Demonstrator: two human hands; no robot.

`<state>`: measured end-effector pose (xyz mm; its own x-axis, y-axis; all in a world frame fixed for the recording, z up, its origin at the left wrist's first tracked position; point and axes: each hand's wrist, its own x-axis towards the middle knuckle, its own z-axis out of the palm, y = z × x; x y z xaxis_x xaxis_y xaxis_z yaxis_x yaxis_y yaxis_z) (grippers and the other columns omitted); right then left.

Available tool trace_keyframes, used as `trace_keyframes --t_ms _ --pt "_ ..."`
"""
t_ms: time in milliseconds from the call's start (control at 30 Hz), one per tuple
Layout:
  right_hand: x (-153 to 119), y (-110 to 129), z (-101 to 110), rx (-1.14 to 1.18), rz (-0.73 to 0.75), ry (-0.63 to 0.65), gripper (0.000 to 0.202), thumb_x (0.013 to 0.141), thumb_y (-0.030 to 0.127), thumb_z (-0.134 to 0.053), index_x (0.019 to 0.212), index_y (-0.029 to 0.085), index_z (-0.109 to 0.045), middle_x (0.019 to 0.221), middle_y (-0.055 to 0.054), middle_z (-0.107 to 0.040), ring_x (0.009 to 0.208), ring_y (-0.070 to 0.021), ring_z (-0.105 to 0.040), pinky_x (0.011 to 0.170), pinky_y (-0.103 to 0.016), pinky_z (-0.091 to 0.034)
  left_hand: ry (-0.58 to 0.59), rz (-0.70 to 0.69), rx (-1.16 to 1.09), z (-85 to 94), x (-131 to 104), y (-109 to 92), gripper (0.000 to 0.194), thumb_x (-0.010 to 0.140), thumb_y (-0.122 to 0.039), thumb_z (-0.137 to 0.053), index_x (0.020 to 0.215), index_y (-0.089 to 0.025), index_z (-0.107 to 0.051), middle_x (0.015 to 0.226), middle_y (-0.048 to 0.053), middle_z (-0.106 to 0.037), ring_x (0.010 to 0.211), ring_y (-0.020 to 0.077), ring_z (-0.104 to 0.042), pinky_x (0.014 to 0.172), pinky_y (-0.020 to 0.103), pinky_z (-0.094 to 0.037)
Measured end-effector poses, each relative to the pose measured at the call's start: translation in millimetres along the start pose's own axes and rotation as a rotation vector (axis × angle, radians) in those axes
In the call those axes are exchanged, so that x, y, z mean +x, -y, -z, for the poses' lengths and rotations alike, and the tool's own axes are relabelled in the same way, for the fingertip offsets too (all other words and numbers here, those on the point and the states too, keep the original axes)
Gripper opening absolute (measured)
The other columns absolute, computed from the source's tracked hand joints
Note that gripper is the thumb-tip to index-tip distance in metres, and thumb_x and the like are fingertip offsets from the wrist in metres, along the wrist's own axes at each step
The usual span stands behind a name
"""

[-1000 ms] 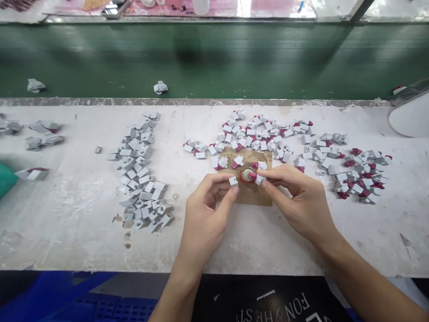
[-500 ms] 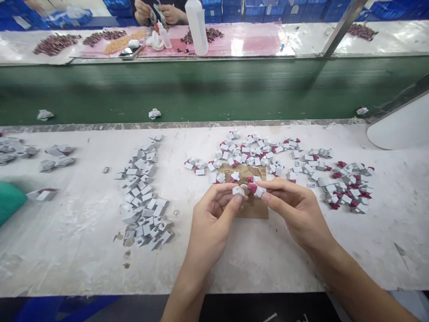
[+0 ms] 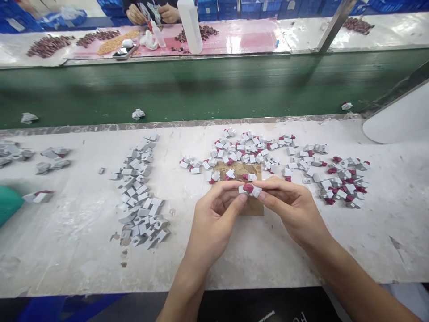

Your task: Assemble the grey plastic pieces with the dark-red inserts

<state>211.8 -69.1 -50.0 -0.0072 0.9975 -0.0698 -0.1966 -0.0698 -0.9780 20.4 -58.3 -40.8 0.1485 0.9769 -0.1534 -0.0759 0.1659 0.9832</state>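
Observation:
My left hand [image 3: 214, 219] pinches a small grey plastic piece [image 3: 241, 190] between thumb and fingertips. My right hand [image 3: 298, 208] grips a grey piece with a dark red part [image 3: 255, 191] on its left end. The two pieces meet, with the red part against the left one; how far they fit together is hidden. Both hands are just above a brown cardboard sheet [image 3: 253, 209]. Beyond the fingertips, a few grey-and-red pieces [image 3: 229, 174] lie on that sheet.
A long pile of plain grey pieces [image 3: 142, 192] lies to the left. Grey-and-red pieces [image 3: 345, 183] are heaped at right and behind the cardboard. A green conveyor belt [image 3: 214, 89] crosses beyond the table, carrying a few pieces. Opposite, a person's hands [image 3: 169, 14] work near a white bottle [image 3: 190, 27].
The pieces in my two hands, apart before, now touch. Pieces on the green belt have shifted left. The whole view has also slid slightly.

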Motion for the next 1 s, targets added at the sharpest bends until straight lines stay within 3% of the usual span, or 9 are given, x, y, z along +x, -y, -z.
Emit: trace_keyframes --t_ms 133,400,567,700,833,900,1000 --pt "-1 5 3 -0.037 0.006 0.05 0.016 0.102 0.034 -0.093 0.117 0.035 -0.097 0.107 -0.005 -0.089 0.099 -0.0235 -0.087 0.09 -0.038 -0.076 0.042 -0.028 0.117 5.0 -3 -4 0.013 0.107 -0.029 -0.081 0.119 -0.027 -0.085 0.118 0.004 -0.09 0.11 0.0211 -0.087 0.097 0.033 -0.073" --pt "-4 9 13 -0.04 0.031 0.117 0.013 0.102 0.028 -0.091 0.112 0.034 -0.097 0.103 -0.006 -0.088 0.095 -0.0206 -0.084 0.083 -0.031 -0.072 0.248 -0.18 0.459 17.1 0 -28 0.02 0.112 -0.019 -0.071 0.124 -0.033 -0.081 0.118 -0.001 -0.084 0.108 0.0172 -0.082 0.096 0.032 -0.067" --pt "-2 11 18 -0.06 0.076 0.133 0.015 0.102 0.024 -0.089 0.112 0.033 -0.097 0.101 -0.005 -0.087 0.096 -0.0195 -0.085 0.084 -0.029 -0.072 0.29 -0.202 0.511 13.3 6 -35 0.014 0.112 -0.02 -0.069 0.117 -0.029 -0.079 0.115 0.002 -0.084 0.105 0.0197 -0.082 0.093 0.035 -0.067" --pt "-1 18 19 -0.117 0.071 0.133 0.014 0.106 0.034 -0.085 0.116 0.032 -0.095 0.11 -0.006 -0.088 0.105 -0.0237 -0.087 0.093 -0.037 -0.074 0.317 -0.17 0.475 8.3 17 -42 0.013 0.111 -0.031 -0.069 0.119 -0.028 -0.079 0.114 0.007 -0.086 0.103 0.025 -0.084 0.088 0.038 -0.069" --pt "13 36 31 -0.302 0.056 0.091 0.028 0.108 0.038 -0.081 0.133 0.034 -0.091 0.119 -0.007 -0.09 0.113 -0.0293 -0.087 0.105 -0.051 -0.074 0.299 -0.167 0.528 3.3 53 -54 0.018 0.106 -0.038 -0.073 0.118 -0.029 -0.082 0.091 0.004 -0.084 0.083 0.0256 -0.082 0.075 0.038 -0.066" --pt "33 50 49 -0.521 0.042 -0.041 0.032 0.107 0.035 -0.081 0.137 0.035 -0.089 0.121 -0.008 -0.09 0.11 -0.0309 -0.086 0.1 -0.054 -0.075 0.19 -0.173 0.607 -0.8 83 -60 0.012 0.101 -0.034 -0.077 0.108 -0.026 -0.082 0.087 0.004 -0.082 0.081 0.025 -0.08 0.072 0.036 -0.064" --pt "85 76 87 -0.829 -0.039 -0.321 0.032 0.105 0.022 -0.081 0.135 0.029 -0.09 0.131 -0.011 -0.088 0.116 -0.0335 -0.084 0.105 -0.055 -0.071 0.02 -0.118 0.706 -9.6 140 -64 0.004 0.098 -0.023 -0.078 0.102 -0.021 -0.078 0.104 0.009 -0.084 0.096 0.0253 -0.081 0.085 0.037 -0.066"
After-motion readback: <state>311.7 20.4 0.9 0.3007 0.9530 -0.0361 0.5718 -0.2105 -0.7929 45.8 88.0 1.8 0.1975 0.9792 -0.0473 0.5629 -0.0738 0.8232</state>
